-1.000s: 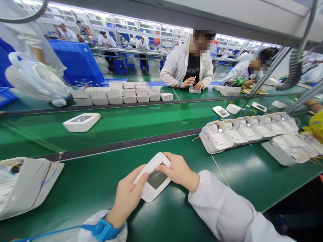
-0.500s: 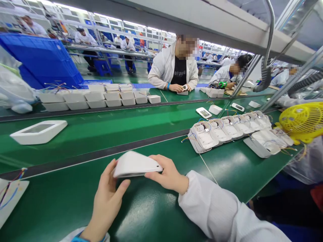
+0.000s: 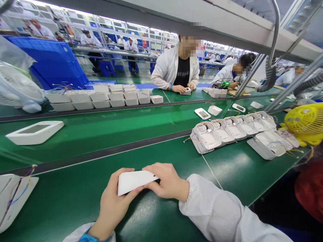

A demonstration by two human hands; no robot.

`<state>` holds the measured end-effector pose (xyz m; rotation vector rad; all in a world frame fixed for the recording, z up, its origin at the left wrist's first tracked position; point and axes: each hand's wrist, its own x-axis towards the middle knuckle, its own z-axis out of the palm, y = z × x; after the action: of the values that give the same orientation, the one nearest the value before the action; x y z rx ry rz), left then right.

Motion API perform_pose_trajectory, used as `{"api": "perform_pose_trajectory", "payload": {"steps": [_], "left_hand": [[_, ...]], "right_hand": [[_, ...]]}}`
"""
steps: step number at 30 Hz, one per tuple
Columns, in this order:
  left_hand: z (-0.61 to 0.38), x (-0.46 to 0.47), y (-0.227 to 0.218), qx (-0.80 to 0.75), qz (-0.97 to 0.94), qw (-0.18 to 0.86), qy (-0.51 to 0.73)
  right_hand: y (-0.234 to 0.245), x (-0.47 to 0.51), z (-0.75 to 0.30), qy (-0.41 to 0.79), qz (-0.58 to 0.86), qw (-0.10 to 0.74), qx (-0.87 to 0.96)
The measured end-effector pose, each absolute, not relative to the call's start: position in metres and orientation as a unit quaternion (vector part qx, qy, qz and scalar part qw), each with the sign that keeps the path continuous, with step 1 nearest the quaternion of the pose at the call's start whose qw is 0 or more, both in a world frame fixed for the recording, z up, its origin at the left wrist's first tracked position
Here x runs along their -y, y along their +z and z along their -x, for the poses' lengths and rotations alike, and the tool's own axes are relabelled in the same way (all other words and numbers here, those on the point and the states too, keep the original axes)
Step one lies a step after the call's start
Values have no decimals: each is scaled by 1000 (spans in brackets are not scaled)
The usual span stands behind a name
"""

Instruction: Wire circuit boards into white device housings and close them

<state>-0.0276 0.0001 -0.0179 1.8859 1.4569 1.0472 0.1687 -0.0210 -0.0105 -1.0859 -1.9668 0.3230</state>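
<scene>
Both my hands hold one white plastic device housing [image 3: 133, 181] just above the green bench top [image 3: 63, 198], near its front edge. My left hand [image 3: 113, 201] grips its left end with the thumb underneath. My right hand [image 3: 168, 181] closes over its right end. The housing is turned so that its plain white back faces me; its screen is hidden. A blue wrist strap shows on my left wrist.
A row of open white housings with coloured wires [image 3: 234, 129] lies to the right, by a yellow fan [image 3: 304, 122]. A finished white unit [image 3: 34, 132] rides the conveyor at left. More white shells [image 3: 101, 97] line the far side, where people in white coats work.
The housing lay screen-up in my hands a second ago; I have turned it over so its back faces up, and drawn it slightly lower. The view has shifted right.
</scene>
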Motion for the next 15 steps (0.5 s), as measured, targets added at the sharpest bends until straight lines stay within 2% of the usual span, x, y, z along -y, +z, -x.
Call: {"api": "perform_pose_trajectory", "payload": {"steps": [7, 11, 15], "left_hand": [[27, -5, -24, -510, -706, 298, 391], [28, -11, -34, -487, -727, 247, 416], [24, -10, -36, -450, -782, 232, 364]], "right_hand": [[-5, 8, -183, 165, 421, 371, 811], [-17, -9, -205, 222, 564, 387, 695], [-37, -32, -223, 242, 657, 433, 568]]}}
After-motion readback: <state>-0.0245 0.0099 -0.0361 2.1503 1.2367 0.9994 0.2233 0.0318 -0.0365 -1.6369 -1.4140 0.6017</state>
